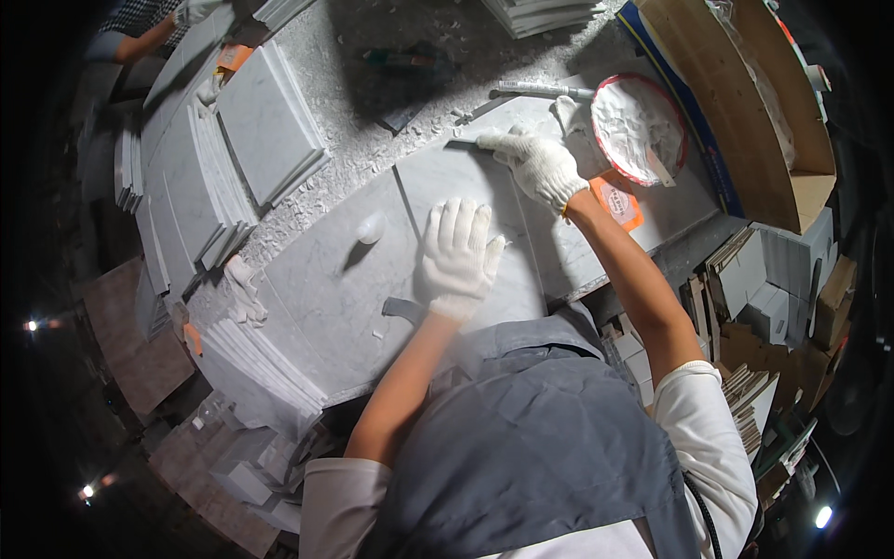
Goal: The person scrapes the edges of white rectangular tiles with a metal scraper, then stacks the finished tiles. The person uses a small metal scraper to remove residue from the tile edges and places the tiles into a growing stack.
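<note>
My left hand [458,253], in a white knit glove, lies flat with fingers spread on a pale grey-veined marble slab [326,289]. My right hand [542,166], gloved alike, is closed around one end of a thin dark strip [463,144] near the slab's far edge. Whether the strip is a blade or a sanding piece, I cannot tell. Beside my left wrist lies a curved grey strip [402,308]. A small white rounded object [370,230] stands left of my left hand. Right of my right hand are a red-rimmed round dish [686,140] of white paste and an orange packet [617,199].
Stacked marble tiles [270,121] stand at the left, with more tiles [256,373] at the near left. A long grey tool [545,90] lies beyond my right hand. An open cardboard box [782,112] borders the right side. Another person's arm [144,42] shows far left.
</note>
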`<act>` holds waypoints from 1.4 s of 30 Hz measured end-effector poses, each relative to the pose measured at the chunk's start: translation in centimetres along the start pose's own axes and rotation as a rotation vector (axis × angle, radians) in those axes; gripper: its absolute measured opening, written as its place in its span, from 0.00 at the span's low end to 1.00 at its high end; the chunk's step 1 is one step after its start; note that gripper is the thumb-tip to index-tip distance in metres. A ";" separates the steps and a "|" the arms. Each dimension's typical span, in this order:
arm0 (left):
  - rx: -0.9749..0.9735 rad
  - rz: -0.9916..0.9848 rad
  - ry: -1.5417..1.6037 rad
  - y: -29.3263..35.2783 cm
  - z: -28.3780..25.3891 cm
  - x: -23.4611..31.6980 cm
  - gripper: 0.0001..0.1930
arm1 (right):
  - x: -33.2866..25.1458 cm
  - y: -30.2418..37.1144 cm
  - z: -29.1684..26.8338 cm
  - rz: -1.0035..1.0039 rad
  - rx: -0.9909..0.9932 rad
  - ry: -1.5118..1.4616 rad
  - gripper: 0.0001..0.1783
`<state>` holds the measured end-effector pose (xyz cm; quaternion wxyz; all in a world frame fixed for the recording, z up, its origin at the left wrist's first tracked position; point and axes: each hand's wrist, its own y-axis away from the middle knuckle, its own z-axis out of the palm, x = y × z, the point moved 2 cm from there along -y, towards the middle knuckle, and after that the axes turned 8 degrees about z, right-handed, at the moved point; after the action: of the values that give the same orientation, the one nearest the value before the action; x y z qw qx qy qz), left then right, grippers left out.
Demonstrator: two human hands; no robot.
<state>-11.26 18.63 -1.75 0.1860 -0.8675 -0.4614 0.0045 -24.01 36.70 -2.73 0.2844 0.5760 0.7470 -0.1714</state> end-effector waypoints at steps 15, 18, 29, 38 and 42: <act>0.152 -0.098 0.154 0.9 -1.7 0.5 0.21 | -1.0 8.2 -0.7 0.350 -0.057 -0.471 0.21; -0.012 -0.203 0.437 1.2 -3.3 1.4 0.16 | -2.3 12.0 -1.0 0.750 -0.016 -0.879 0.22; -0.246 -0.922 1.286 -1.8 -2.9 3.4 0.14 | -6.7 16.2 -0.4 0.830 -0.094 -1.129 0.23; -0.296 -1.233 1.523 -2.2 -3.3 2.6 0.17 | 1.4 17.5 -10.0 0.465 0.743 -0.275 0.12; -0.442 -1.159 1.435 -2.7 -2.3 2.9 0.22 | 4.7 16.0 -12.4 0.670 0.671 0.133 0.21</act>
<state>-11.34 21.61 1.80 0.2301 -0.3148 -0.5863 -0.7101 -12.29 51.96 5.20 0.0737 0.8548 0.4402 -0.2647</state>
